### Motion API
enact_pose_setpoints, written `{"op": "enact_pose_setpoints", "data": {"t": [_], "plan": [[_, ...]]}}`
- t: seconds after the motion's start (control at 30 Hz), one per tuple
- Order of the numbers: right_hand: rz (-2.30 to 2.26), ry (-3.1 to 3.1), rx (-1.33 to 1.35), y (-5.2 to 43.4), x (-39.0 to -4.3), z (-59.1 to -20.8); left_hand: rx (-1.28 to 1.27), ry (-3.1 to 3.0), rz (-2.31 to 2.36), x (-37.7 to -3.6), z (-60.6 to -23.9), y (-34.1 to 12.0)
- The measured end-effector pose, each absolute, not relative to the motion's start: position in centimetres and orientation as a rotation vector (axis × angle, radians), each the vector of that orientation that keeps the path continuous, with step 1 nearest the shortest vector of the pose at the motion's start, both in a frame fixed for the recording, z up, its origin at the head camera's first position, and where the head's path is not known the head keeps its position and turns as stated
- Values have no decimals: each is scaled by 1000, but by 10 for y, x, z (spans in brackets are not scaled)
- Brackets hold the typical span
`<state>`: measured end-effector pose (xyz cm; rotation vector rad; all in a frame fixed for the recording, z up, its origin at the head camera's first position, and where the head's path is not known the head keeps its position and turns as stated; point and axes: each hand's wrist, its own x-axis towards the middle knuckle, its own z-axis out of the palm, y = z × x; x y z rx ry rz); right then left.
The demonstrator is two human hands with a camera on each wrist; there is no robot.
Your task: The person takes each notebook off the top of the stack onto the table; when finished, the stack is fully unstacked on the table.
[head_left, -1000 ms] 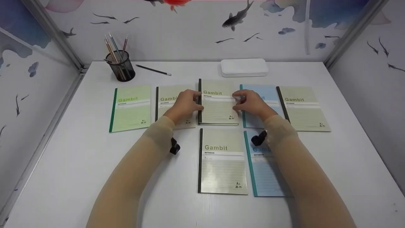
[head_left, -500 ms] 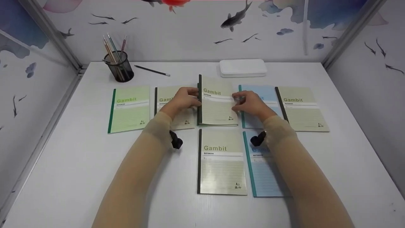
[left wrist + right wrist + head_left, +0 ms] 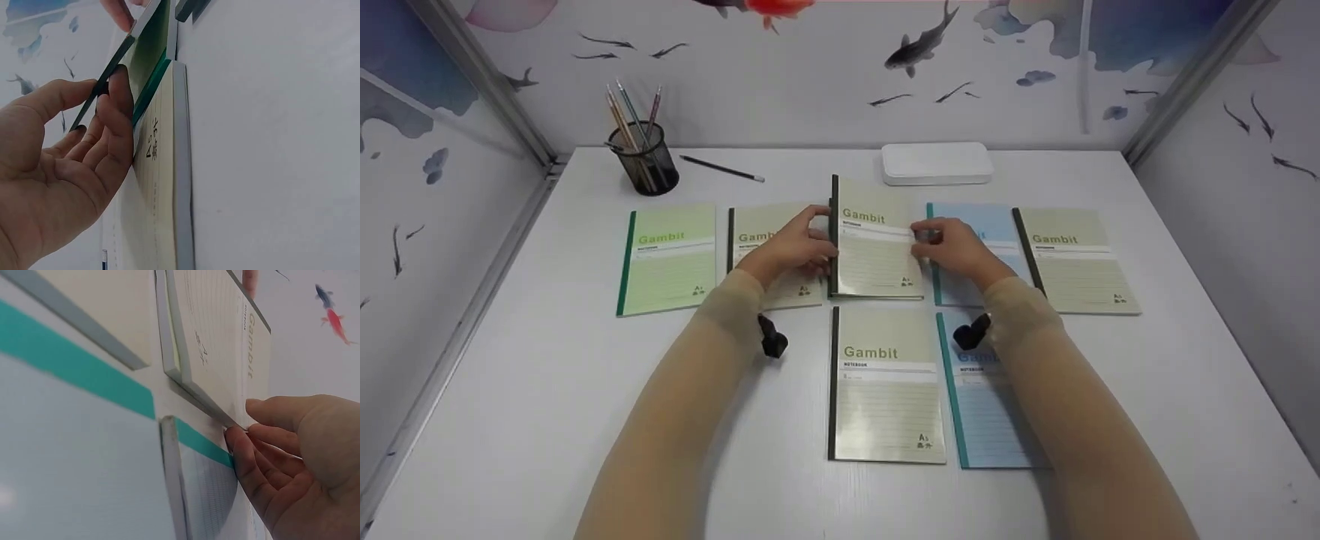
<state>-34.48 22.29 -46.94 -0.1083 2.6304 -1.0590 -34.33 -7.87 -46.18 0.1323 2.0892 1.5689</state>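
Observation:
A beige Gambit notebook with a black spine is tilted in the middle of the back row, its spine side raised. My left hand pinches that spine between thumb and fingers, as the left wrist view shows closely. On the opposite edge, my right hand holds the notebook with its thumb above and fingers curled at the edge. Beneath it lies another notebook with a green cover and green spine, mostly hidden. A beige notebook lies partly under my left hand, and a blue notebook under my right.
A green notebook lies far left and a beige one far right. In front are a beige notebook and a blue one. Behind stand a mesh pencil cup, a loose pencil and a white case.
The held notebook's spine side has risen, leaving a gap over the one beneath. My left hand has shifted slightly left and up with it; my right hand has barely moved.

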Motion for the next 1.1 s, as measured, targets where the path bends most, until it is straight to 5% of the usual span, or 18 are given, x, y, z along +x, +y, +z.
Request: {"op": "enact_pose_setpoints", "data": {"t": [0.57,1.1], "plan": [[-884,2663,-260,216,-342,-461,9,1965,1800,-316,-450,-124],[-883,2681,-318,218,-342,-464,109,1936,1793,-235,-451,-172]]}}
